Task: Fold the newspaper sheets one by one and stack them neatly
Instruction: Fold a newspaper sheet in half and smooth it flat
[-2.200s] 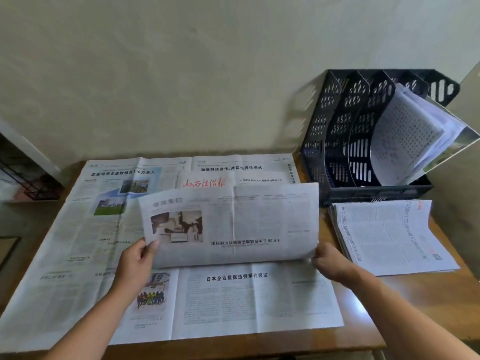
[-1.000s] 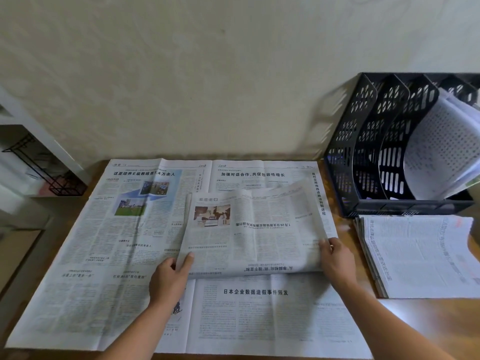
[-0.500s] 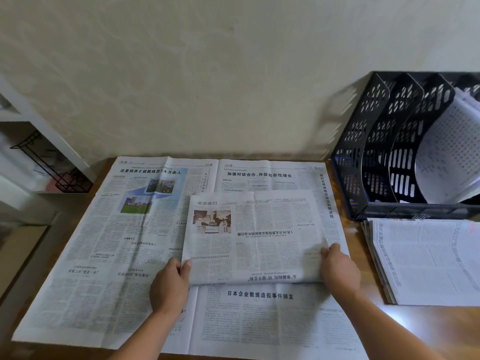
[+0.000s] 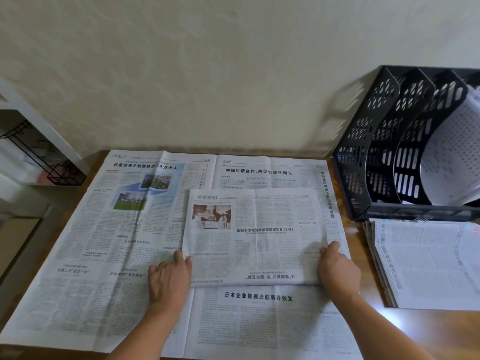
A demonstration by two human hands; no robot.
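Folded newspaper sheet (image 4: 255, 236) is lying flat on the open newspaper spread (image 4: 111, 245) – left hand (image 4: 170, 280) pressing its left edge, right hand (image 4: 337, 268) its right edge, fingers loose on both, grasping nothing. Stack of folded sheets (image 4: 428, 261) is sitting right of it on the surface (image 4: 426, 331), file rack (image 4: 405, 141) behind the stack.

Both hands (image 4: 170, 278) (image 4: 337, 268) flat, palms down
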